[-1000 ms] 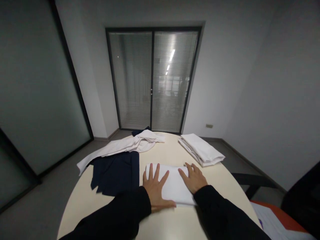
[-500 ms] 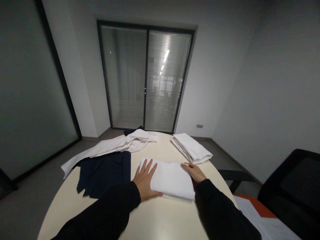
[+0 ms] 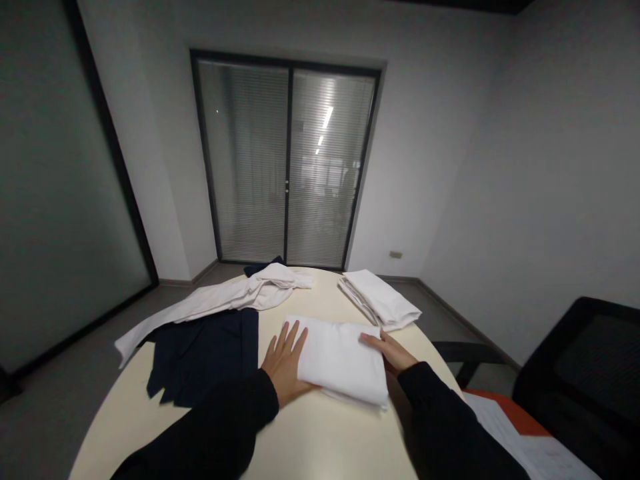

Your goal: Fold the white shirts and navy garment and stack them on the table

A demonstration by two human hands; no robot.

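A folded white garment (image 3: 343, 360) lies in front of me on the round cream table; whether it is a shirt or trousers does not show. My left hand (image 3: 286, 367) rests on its left side, fingers spread over the top, thumb along the near edge and partly hidden. My right hand (image 3: 393, 350) grips the right edge, thumb on top and the other fingers out of sight beneath. That right side looks slightly raised from the table (image 3: 320, 440).
Another folded white garment (image 3: 383, 299) lies at the far right. On the left, a long white garment (image 3: 220, 299) is draped across a pleated navy skirt (image 3: 205, 357). A black chair (image 3: 583, 373) and papers (image 3: 520, 433) on an orange surface (image 3: 515, 410) are at the right.
My right hand has shifted slightly outward, with its thumb on top of the garment's right edge. My left thumb has slipped partly out of sight at the near edge. The view has shifted slightly.
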